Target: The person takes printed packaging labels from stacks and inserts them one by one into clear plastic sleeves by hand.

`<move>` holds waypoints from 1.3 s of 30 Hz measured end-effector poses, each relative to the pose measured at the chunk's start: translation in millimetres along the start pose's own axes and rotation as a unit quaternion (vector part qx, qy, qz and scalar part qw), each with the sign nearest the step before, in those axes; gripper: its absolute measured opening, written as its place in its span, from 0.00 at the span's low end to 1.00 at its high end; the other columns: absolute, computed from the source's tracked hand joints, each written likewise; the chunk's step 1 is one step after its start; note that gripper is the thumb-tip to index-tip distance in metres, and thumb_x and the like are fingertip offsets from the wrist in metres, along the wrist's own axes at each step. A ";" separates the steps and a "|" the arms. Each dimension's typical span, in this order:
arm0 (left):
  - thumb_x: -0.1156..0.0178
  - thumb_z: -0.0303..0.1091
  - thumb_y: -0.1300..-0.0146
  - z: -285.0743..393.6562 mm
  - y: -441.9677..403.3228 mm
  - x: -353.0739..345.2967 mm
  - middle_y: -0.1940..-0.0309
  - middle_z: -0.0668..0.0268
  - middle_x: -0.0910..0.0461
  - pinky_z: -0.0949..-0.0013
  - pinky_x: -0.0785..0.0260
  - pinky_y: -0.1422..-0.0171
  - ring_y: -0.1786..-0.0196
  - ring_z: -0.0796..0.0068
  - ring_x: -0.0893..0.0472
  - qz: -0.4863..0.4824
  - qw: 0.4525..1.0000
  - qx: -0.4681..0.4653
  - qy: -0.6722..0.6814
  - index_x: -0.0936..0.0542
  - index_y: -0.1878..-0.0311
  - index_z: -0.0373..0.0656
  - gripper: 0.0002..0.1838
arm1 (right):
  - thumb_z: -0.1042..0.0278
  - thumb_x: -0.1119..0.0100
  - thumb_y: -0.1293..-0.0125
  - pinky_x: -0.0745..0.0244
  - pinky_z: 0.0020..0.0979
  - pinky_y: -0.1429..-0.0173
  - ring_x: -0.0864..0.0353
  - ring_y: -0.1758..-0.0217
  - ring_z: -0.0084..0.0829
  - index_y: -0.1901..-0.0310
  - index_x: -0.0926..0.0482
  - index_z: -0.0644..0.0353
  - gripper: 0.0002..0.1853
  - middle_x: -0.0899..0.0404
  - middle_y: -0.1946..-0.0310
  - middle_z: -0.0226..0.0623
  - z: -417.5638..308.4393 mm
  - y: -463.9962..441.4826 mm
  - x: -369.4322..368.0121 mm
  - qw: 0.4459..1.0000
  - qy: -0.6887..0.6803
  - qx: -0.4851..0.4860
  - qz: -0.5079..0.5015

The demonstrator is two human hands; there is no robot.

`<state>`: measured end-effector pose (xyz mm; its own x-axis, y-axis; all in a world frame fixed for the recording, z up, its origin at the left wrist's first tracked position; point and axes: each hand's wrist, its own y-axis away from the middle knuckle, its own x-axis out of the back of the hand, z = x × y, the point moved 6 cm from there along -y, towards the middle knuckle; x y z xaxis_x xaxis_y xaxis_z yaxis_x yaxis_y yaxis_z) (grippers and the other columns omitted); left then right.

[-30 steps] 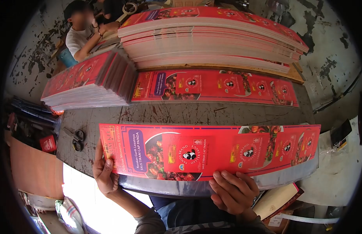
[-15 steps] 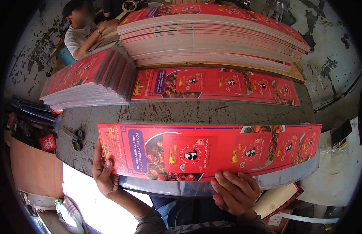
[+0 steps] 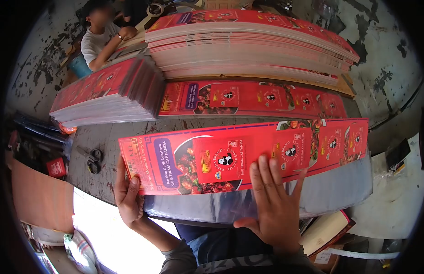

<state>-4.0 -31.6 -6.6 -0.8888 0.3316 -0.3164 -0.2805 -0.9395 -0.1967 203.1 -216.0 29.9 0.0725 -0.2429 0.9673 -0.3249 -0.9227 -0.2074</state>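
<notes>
A long red printed strip with panda logos and food pictures lies slanted before me, its right end farther away than its left. My left hand grips its left end, thumb on top and the other fingers mostly hidden beneath. My right hand is spread flat, fingertips on the strip's printed face right of the middle. Under the strip's near edge shows clear plastic sheeting along the table's front. Beyond it, another red strip lies flat on the table.
A tall stack of red strips stands at the back on a wooden board. A smaller plastic-covered stack sits at the left. Black scissors lie on the scratched table. Another person sits at the far left.
The held strip has moved away from me, its right end most, uncovering more plastic sheeting. My right hand has gone from curled at the near edge to spread on the printed face.
</notes>
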 end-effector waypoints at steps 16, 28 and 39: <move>0.49 0.21 0.38 -3.5 -1.0 -6.7 0.47 0.50 0.26 0.83 0.30 0.63 0.59 0.79 0.20 0.021 0.999 0.027 0.013 0.49 0.30 0.30 0.33 | 0.39 0.46 0.44 0.59 0.53 0.27 0.50 0.26 0.40 0.31 0.45 0.58 0.44 0.46 0.29 0.36 90.5 17.7 16.2 0.974 0.020 -0.191 0.121; 0.52 0.18 0.37 -0.8 -8.0 -3.9 0.40 0.51 0.33 0.69 0.27 0.45 0.45 0.69 0.23 -0.052 0.995 0.012 0.088 0.50 0.29 0.36 0.33 | 0.40 0.32 0.60 0.58 0.56 0.28 0.38 0.34 0.45 0.37 0.36 0.54 0.47 0.35 0.40 0.42 119.4 22.7 66.9 0.961 0.042 -0.086 0.259; 0.43 0.31 0.38 24.6 -17.8 -41.5 0.46 0.54 0.25 0.62 0.36 0.38 0.41 0.53 0.27 -0.201 0.846 -0.122 -0.479 0.33 0.38 0.40 0.24 | 0.45 0.24 0.64 0.35 0.36 0.67 0.32 0.76 0.36 0.72 0.31 0.61 0.31 0.32 0.78 0.37 162.3 -2.7 95.0 0.958 0.075 -0.096 0.260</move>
<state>29.0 -30.8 32.9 -0.6580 0.2893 0.6952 -0.6509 -0.6826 -0.3321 363.9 -285.2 98.7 -0.2780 -0.5959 0.7534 -0.4482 -0.6132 -0.6504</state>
